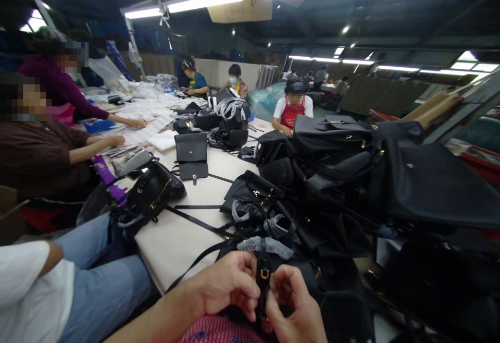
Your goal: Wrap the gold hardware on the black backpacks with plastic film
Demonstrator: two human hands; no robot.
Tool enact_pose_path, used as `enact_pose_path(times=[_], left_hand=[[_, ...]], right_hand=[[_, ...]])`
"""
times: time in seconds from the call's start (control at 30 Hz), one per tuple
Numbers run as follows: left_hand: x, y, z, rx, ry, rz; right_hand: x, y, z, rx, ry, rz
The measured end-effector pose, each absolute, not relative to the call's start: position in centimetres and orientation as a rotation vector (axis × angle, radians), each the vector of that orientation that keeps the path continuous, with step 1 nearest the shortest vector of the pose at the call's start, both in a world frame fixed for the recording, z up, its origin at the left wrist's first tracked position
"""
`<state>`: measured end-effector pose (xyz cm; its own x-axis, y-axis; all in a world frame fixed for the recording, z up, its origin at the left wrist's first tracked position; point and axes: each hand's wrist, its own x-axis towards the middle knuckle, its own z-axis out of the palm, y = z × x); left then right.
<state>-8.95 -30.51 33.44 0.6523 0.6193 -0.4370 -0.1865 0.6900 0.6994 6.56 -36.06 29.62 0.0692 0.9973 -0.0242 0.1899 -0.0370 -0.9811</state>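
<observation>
A black bag (pixel 308 267) lies before me, partly over my lap, with clear plastic wrapped on its handle (pixel 265 246). A black strap with a gold buckle (pixel 264 273) runs down its middle. My left hand (pixel 234 285) is at the strap's left side, its fingers curled and pinched together. On the other side my right hand (pixel 292 301) is closed on the strap just below the buckle. A second gold buckle (pixel 266 324) shows lower down between the hands. Whatever the left fingertips hold is too small to tell.
Black bags (pixel 332 150) are piled high at the right. Another black bag (pixel 154 189) stands at the left edge of the pale table (pixel 164 249). A flat black bag (pixel 191 155) lies further back. Several people sit or stand around, one in jeans close at my left.
</observation>
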Motion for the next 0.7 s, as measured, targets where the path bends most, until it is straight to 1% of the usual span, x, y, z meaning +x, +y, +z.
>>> enact_pose_path(times=[0.1,0.2,0.3,0.4,0.47,0.53,0.6,0.7], left_hand=[[-8.8,-30.5,33.2,0.584,0.730,0.533],[-8.3,-31.2,33.1,0.667,0.791,0.645],[-8.4,-32.3,33.3,1.005,0.871,0.771],[-9.1,-33.2,33.6,1.561,0.910,0.896],[-9.5,-33.5,33.6,1.956,0.895,0.905],[-9.7,-33.5,33.4,2.228,0.897,0.885],[-9.8,-33.4,33.4,2.338,0.925,0.873],[-9.9,-33.0,33.8,2.291,0.948,0.862]], right_hand=[[6.5,-36.2,29.4,-1.398,-1.240,1.063],[6.3,-36.4,29.3,-1.354,-1.162,1.170],[6.4,-36.4,29.5,-1.350,-1.101,1.251],[6.4,-36.2,29.8,-1.305,-1.004,1.304],[6.3,-36.1,29.8,-1.275,-0.943,1.325],[6.1,-36.0,29.6,-1.246,-0.925,1.393],[6.0,-35.9,29.3,-1.229,-0.947,1.444],[6.0,-36.0,28.9,-1.261,-1.006,1.339]])
